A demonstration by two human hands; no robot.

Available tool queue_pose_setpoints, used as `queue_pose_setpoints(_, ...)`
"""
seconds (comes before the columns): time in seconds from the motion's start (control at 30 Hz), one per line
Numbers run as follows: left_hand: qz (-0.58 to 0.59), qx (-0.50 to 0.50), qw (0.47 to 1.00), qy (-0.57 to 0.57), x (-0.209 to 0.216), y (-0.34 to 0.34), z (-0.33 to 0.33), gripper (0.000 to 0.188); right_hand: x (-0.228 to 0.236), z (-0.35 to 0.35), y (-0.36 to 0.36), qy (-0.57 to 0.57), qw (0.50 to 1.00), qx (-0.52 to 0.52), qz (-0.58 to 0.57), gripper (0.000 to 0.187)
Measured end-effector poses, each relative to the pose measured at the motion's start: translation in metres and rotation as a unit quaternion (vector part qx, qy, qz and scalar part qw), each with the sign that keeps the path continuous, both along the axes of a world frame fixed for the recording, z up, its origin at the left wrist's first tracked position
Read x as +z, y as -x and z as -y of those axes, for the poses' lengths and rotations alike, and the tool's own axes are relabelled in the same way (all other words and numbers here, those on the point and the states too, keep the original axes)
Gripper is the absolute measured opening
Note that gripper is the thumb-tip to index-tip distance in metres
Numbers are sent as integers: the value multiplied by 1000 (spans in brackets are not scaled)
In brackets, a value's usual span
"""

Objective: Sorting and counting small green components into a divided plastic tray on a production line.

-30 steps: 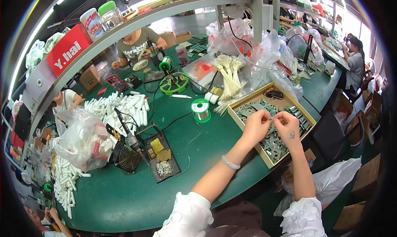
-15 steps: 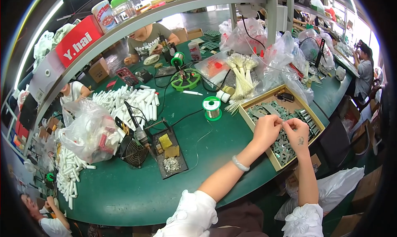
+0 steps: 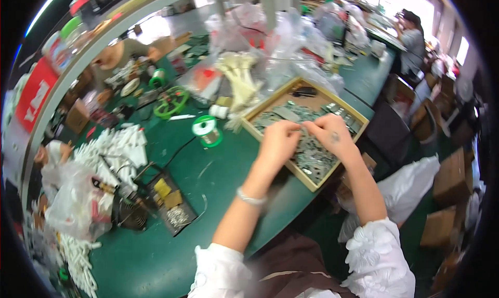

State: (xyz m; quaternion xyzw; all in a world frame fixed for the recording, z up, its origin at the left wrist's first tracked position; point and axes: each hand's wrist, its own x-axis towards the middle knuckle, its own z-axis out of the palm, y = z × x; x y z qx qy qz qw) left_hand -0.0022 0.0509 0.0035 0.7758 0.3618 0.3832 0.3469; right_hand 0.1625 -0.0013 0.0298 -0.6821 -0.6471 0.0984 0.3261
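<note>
My left hand (image 3: 280, 142) and my right hand (image 3: 330, 135) come together over a shallow tray (image 3: 332, 99) with a pale yellow rim. Fingers and thumb of each hand are pinched, and the fingertips nearly meet. What they hold, if anything, is too small and blurred to make out. Beneath them lie many small green circuit board pieces (image 3: 313, 155), heaped in the tray. A black object (image 3: 304, 91) sits in its far corner. A bracelet circles my left wrist.
Left of the tray stand a solder spool (image 3: 209, 133) and a bundle of pale wires (image 3: 239, 74). Farther left are a dark soldering tray (image 3: 179, 226) with yellow sponges, white tubes (image 3: 112, 150) and a plastic bag (image 3: 78, 199). A person (image 3: 413, 43) sits at the far right.
The whole view has swung, so tray, hands and table appear farther left and blurred. My hands stay over the tray, still pinched close together.
</note>
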Motion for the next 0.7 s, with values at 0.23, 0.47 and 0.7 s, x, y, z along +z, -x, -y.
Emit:
queue_pose_setpoints(0.23,123,94,983,95,11,22,-26,17,-19,-46,-7,-52,998,35,-5,36)
queue_pose_setpoints(0.47,99,163,981,41,-4,32,-36,16,-31,-58,13,-92,985,-31,141,36)
queue_pose_setpoints(0.7,65,174,981,52,0,33,-34,17,-27,-55,30,-6,979,67,193,28)
